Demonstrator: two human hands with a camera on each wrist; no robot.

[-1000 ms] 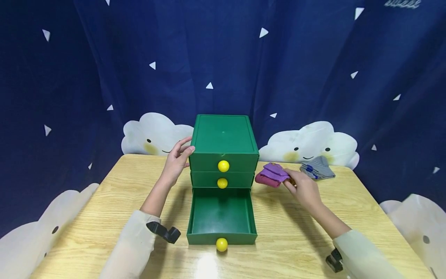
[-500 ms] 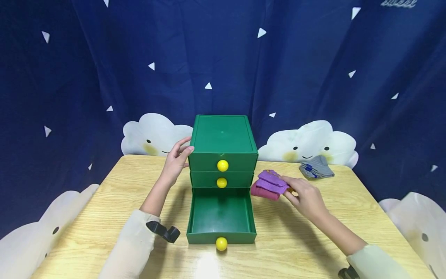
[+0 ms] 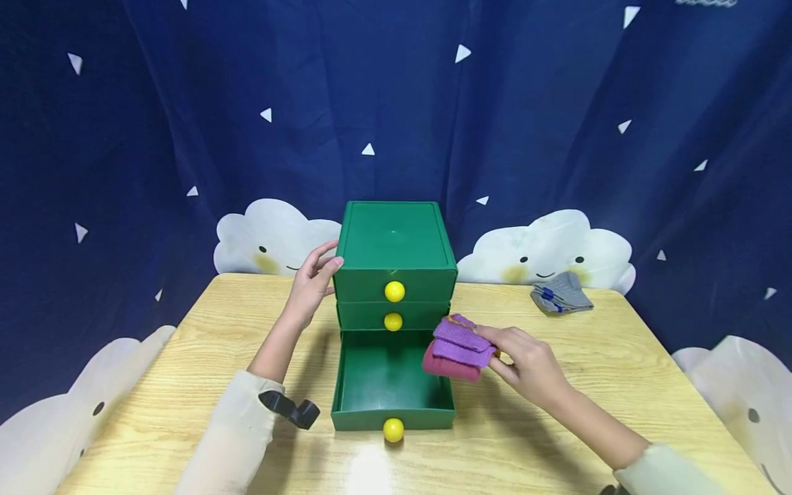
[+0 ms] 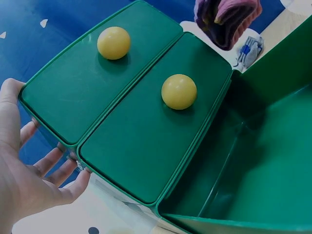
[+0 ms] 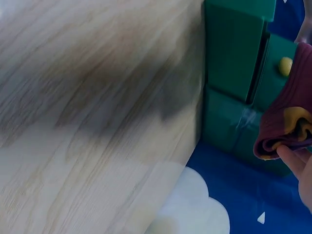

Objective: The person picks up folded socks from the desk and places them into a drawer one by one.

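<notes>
My right hand [image 3: 527, 363] pinches a folded pair of socks [image 3: 464, 345], purple on top and dark pink beneath, with some mustard yellow at the edge. In the head view the socks overlap the right side of the pulled-out bottom drawer [image 3: 374, 385], whose green floor shows bare. In the right wrist view, a fingertip presses at the rolled end of the sock fabric [image 5: 285, 109]. My left hand [image 3: 308, 287] rests against the left side of the green drawer cabinet [image 3: 396, 237], thumb at the top front corner, fingers spread along the side [image 4: 34, 180].
Two upper drawers with yellow knobs [image 3: 394, 291] are closed. A folded grey pair of socks with blue marks [image 3: 562, 294] lies at the back right of the wooden table [image 3: 619, 371]. A dark blue curtain [image 3: 396, 103] with clouds hangs right behind.
My right hand has carried the purple and pink socks left and toward me, from beside the cabinet to over the open drawer's right edge. The left hand has stayed on the cabinet.
</notes>
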